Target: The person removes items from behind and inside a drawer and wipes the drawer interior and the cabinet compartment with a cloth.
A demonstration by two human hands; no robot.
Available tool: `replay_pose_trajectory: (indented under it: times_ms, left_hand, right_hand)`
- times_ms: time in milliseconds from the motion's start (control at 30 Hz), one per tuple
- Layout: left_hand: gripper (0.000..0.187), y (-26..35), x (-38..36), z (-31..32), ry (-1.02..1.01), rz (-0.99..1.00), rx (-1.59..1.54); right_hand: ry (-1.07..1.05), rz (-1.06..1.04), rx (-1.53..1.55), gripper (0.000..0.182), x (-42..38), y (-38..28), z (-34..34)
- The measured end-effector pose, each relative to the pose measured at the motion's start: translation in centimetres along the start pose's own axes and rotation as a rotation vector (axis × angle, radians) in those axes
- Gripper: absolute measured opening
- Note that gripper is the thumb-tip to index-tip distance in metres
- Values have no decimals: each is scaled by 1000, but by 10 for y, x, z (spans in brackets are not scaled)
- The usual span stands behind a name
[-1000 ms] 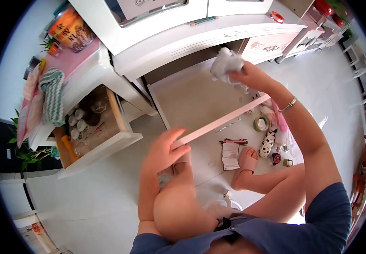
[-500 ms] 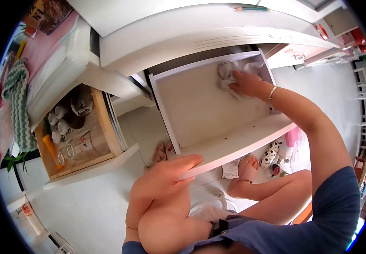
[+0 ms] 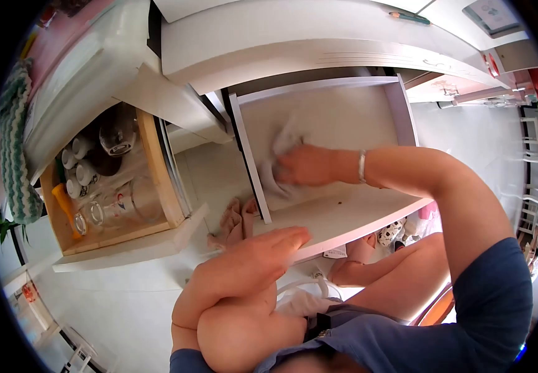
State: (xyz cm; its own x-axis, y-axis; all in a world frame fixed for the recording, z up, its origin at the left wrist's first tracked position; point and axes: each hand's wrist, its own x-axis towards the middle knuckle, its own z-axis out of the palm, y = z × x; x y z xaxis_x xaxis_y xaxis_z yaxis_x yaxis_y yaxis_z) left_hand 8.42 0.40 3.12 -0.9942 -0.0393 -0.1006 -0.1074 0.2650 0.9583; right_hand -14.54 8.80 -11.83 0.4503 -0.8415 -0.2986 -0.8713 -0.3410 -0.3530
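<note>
A white drawer (image 3: 356,118), pulled out from the cabinet, holds only a pale cloth (image 3: 275,186). My right hand (image 3: 309,165), with a bracelet at the wrist, presses the cloth near the drawer's left side; hand and cloth are blurred by motion, and the fingers are closed on it. My left hand (image 3: 275,245) rests at the drawer's front panel (image 3: 362,217), its fingers together along the top edge and its thumb below, gripping the panel near its left end.
At the left, another open drawer (image 3: 172,186) holds glass cups (image 3: 116,208), small white-topped jars and an orange item. A striped green cloth (image 3: 17,155) hangs farther left. Below the white drawer are a pinkish cloth (image 3: 235,224), my legs and a slipper. A pencil-like object (image 3: 409,17) lies on top.
My right hand has moved the cloth from the drawer's far right corner to its left side. My left hand keeps its place on the front panel. The view has shifted slightly.
</note>
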Motion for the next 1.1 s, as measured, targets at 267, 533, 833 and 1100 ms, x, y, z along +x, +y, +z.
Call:
replay_pose_trajectory:
  times_ms: [267, 533, 833, 1100]
  left_hand:
    - [49, -6, 2, 0, -58, 162, 47]
    - [54, 1, 3, 1, -42, 151, 143]
    - [50, 12, 1, 3, -11, 111, 178]
    - [47, 21, 0, 13, 88, -5, 207]
  right_hand:
    - [-326, 335, -193, 44, -84, 55, -41]
    - [-107, 155, 366, 36, 11, -21, -9]
    - [-858, 462, -38, 26, -146, 64, -25]
    - [-809, 777, 231, 49, -157, 54, -12]
